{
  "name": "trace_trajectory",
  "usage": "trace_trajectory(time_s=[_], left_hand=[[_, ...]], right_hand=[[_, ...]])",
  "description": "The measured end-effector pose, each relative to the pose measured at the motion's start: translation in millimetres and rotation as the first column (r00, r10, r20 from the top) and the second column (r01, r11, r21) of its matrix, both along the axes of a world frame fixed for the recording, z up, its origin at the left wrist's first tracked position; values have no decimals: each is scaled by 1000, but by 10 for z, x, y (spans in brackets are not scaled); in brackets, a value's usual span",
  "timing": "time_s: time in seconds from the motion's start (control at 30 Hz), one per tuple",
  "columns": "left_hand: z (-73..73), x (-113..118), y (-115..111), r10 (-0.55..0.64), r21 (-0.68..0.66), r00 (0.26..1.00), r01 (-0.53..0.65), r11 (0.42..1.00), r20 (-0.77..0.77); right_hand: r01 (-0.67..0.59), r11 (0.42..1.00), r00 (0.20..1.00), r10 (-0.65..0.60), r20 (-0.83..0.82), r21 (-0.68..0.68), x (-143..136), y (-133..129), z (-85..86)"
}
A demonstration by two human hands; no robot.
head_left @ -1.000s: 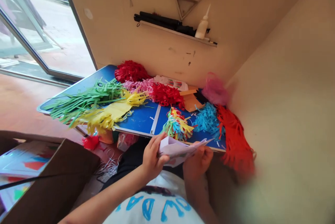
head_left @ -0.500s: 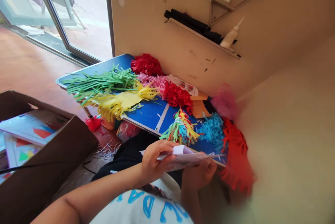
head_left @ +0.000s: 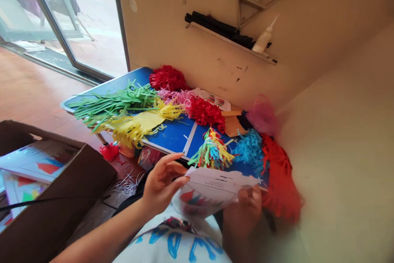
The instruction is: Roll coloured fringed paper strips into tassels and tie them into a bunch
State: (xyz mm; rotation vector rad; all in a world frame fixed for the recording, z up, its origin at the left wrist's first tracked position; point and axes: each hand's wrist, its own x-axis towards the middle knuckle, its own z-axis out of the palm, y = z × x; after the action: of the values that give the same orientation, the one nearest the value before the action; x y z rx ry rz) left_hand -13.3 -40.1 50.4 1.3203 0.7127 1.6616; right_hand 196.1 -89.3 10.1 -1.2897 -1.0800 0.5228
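Over my lap is a white printed card (head_left: 215,183) with small dark lettering and a red and blue picture, its lower part blurred. My right hand (head_left: 243,209) grips the card's right end, thumb on top. My left hand (head_left: 163,183) is at its left edge, fingers curved and apart, the thumb tip at the edge; whether it touches cannot be made out. Just beyond the card, a multicoloured paper-strip tassel (head_left: 212,150) lies at the front of the blue table (head_left: 172,136). Blue shredded paper strips (head_left: 248,150) lie to its right.
Green strips (head_left: 120,101), a yellow fringed sheet (head_left: 144,123) and red strips (head_left: 206,113) cover much of the table. Red fringe (head_left: 281,181) hangs off the right end. A cardboard box (head_left: 89,168) of printed sheets stands left. A wall shelf (head_left: 230,41) holds a glue bottle (head_left: 264,41).
The card has tilted so its printed face shows more. My left hand has moved left and its fingers have come off the card's top. The view has shifted slightly.
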Motion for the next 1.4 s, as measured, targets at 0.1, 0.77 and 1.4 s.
trace_trajectory(time_s=[0.1, 0.77, 1.4], left_hand=[[24, -189, -12, -74, 49, 996, 76, 996, -45], [516, -823, -63, 18, 462, 894, 214, 861, -447], [11, -331, -22, 151, 114, 984, -141, 983, -90]], right_hand=[[68, 997, 994, -67, -85, 19, -80, -41, 115], [-357, 881, 919, 390, -49, 310, -168, -80, 769], [-65, 946, 968, 138, -212, 318, -470, 333, 330]])
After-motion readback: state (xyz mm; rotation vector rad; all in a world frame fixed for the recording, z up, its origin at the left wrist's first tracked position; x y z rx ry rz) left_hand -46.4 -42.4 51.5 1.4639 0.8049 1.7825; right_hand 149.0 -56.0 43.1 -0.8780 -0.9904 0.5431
